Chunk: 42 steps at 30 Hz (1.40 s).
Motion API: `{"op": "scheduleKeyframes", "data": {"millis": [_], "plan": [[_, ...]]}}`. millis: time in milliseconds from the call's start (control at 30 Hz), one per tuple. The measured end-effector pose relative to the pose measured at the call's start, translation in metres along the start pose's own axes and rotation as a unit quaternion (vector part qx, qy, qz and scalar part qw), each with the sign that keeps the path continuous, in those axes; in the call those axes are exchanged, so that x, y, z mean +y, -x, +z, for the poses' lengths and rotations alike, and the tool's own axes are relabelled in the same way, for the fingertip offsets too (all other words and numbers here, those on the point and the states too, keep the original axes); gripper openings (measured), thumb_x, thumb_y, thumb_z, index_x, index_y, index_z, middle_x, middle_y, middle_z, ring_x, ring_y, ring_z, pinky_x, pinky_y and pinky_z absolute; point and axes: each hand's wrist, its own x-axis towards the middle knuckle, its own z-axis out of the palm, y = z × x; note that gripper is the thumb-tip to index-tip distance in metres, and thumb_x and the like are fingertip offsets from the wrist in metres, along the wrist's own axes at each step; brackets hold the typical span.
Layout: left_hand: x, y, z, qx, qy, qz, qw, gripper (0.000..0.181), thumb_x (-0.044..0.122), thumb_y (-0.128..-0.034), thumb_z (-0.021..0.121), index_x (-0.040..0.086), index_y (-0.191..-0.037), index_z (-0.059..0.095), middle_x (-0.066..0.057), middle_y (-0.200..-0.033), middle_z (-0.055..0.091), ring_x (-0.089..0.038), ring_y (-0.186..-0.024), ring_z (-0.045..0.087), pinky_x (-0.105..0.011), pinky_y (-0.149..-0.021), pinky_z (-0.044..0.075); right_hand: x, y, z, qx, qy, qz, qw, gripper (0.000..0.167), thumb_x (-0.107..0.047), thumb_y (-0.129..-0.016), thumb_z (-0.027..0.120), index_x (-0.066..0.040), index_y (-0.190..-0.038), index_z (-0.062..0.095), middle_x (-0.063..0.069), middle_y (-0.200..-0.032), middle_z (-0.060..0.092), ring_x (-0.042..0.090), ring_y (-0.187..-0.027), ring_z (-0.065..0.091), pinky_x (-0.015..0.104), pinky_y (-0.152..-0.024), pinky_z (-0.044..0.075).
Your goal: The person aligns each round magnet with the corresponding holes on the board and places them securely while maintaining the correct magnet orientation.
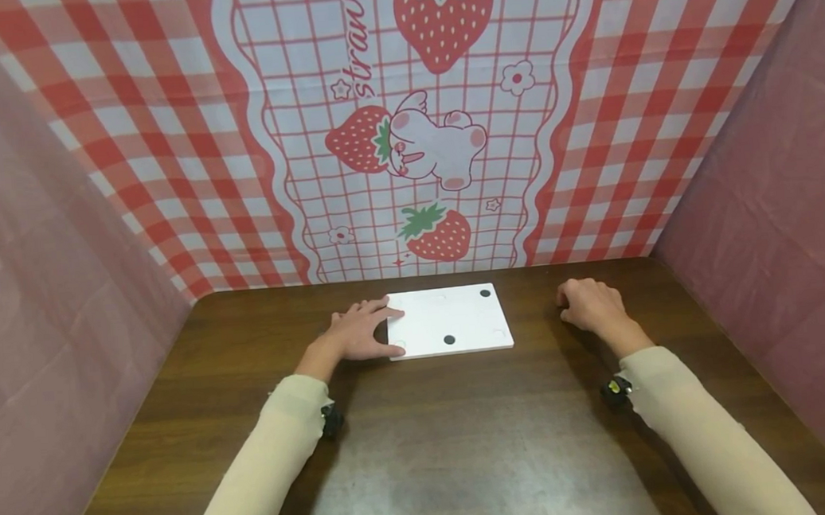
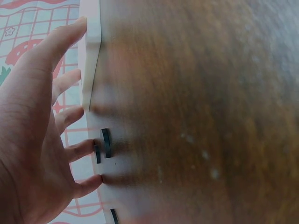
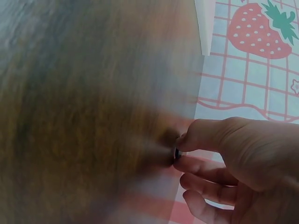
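Note:
A white rectangular board (image 1: 446,320) lies flat at the far middle of the table, with a black disc (image 1: 485,293) near its far right corner and another black disc (image 1: 449,339) near its front edge. Several faint round hollows show in the white surface. My left hand (image 1: 360,330) is spread at the board's left end, its thumb and a finger touching it. Beneath that hand, loose black discs (image 2: 106,143) are on the table in the left wrist view. Right of the board, my right hand (image 1: 594,305) pinches a small black disc (image 3: 177,153) between thumb and forefinger, low over the tabletop.
The brown wooden table (image 1: 440,447) ends at a wall cloth (image 1: 441,152) with strawberries and red checks. Pink cloths hang along the left side (image 1: 47,275) and the right side (image 1: 776,224).

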Motion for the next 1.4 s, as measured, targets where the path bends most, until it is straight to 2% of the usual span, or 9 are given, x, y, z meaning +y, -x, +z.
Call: {"op": "scheduleKeyframes", "data": {"millis": [367, 800, 1067, 1100, 1200, 1300, 1333, 1400], "plan": [[-0.003, -0.001, 0.002, 0.001, -0.006, 0.002, 1.0, 0.085, 0.069, -0.0983, 0.074, 0.034, -0.171, 0.048, -0.007, -0.191, 0.024, -0.051, -0.175, 0.023, -0.09, -0.13, 0.019, -0.004, 0.0, 0.003, 0.002, 0.005, -0.003, 1.0, 0.022, -0.01, -0.095, 0.08, -0.002, -0.115, 0.079, 0.024, -0.117, 0.081, 0.042, -0.098, 0.077, 0.063, -0.075, 0.062], [-0.001, -0.001, 0.001, 0.0, -0.001, -0.001, 1.0, 0.085, 0.068, -0.0981, 0.074, 0.034, -0.171, 0.048, -0.007, -0.191, 0.024, -0.051, -0.175, 0.022, -0.09, -0.13, 0.018, -0.006, 0.0, -0.005, 0.016, 0.003, -0.013, 0.9998, 0.021, -0.012, -0.093, 0.081, -0.005, -0.113, 0.082, 0.023, -0.118, 0.082, 0.041, -0.095, 0.075, 0.064, -0.077, 0.062], [-0.001, -0.002, 0.001, 0.0, -0.004, -0.003, 1.0, 0.085, 0.068, -0.098, 0.074, 0.034, -0.172, 0.047, -0.007, -0.191, 0.024, -0.05, -0.175, 0.023, -0.09, -0.13, 0.019, -0.006, 0.0, -0.013, 0.024, -0.002, -0.01, 0.9997, 0.016, -0.012, -0.093, 0.08, -0.008, -0.109, 0.082, 0.02, -0.112, 0.082, 0.04, -0.092, 0.074, 0.063, -0.074, 0.06], [-0.001, -0.002, 0.001, 0.0, -0.004, -0.003, 1.0, 0.085, 0.068, -0.098, 0.074, 0.034, -0.172, 0.047, -0.006, -0.191, 0.023, -0.05, -0.175, 0.022, -0.089, -0.131, 0.018, 0.01, -0.011, -0.003, 0.02, -0.007, -0.019, 0.9996, 0.017, -0.017, -0.095, 0.081, -0.011, -0.111, 0.083, 0.017, -0.113, 0.083, 0.038, -0.093, 0.074, 0.061, -0.075, 0.061], [0.0, -0.002, 0.001, 0.001, -0.003, -0.003, 1.0, 0.085, 0.068, -0.0983, 0.074, 0.034, -0.172, 0.047, -0.007, -0.191, 0.024, -0.05, -0.175, 0.022, -0.09, -0.131, 0.018, 0.012, -0.014, -0.001, 0.008, -0.013, -0.019, 0.9997, 0.02, -0.018, -0.095, 0.081, -0.01, -0.113, 0.083, 0.018, -0.116, 0.083, 0.037, -0.093, 0.074, 0.061, -0.075, 0.061], [0.0, -0.001, 0.001, 0.0, -0.004, -0.003, 1.0, 0.085, 0.068, -0.0983, 0.074, 0.034, -0.172, 0.047, -0.007, -0.191, 0.024, -0.051, -0.175, 0.022, -0.089, -0.13, 0.019, 0.01, -0.013, 0.001, 0.004, -0.017, -0.018, 0.9997, 0.021, -0.018, -0.095, 0.081, -0.01, -0.115, 0.083, 0.018, -0.117, 0.083, 0.037, -0.093, 0.074, 0.062, -0.077, 0.062], [0.0, -0.001, 0.001, 0.0, -0.004, -0.002, 1.0, 0.085, 0.068, -0.0984, 0.074, 0.034, -0.172, 0.047, -0.008, -0.191, 0.024, -0.051, -0.175, 0.023, -0.09, -0.13, 0.019, -0.007, -0.001, -0.009, 0.005, -0.013, -0.01, 0.9999, 0.02, -0.014, -0.094, 0.08, -0.007, -0.114, 0.082, 0.021, -0.116, 0.082, 0.038, -0.092, 0.073, 0.063, -0.077, 0.061], [0.0, -0.001, 0.0, 0.0, -0.004, -0.001, 1.0, 0.085, 0.068, -0.0983, 0.074, 0.033, -0.171, 0.048, -0.008, -0.191, 0.024, -0.051, -0.175, 0.023, -0.09, -0.13, 0.02, -0.012, 0.002, -0.009, 0.007, -0.012, -0.012, 0.9998, 0.021, -0.014, -0.095, 0.08, -0.007, -0.114, 0.082, 0.02, -0.114, 0.081, 0.036, -0.091, 0.072, 0.062, -0.077, 0.061]]}}
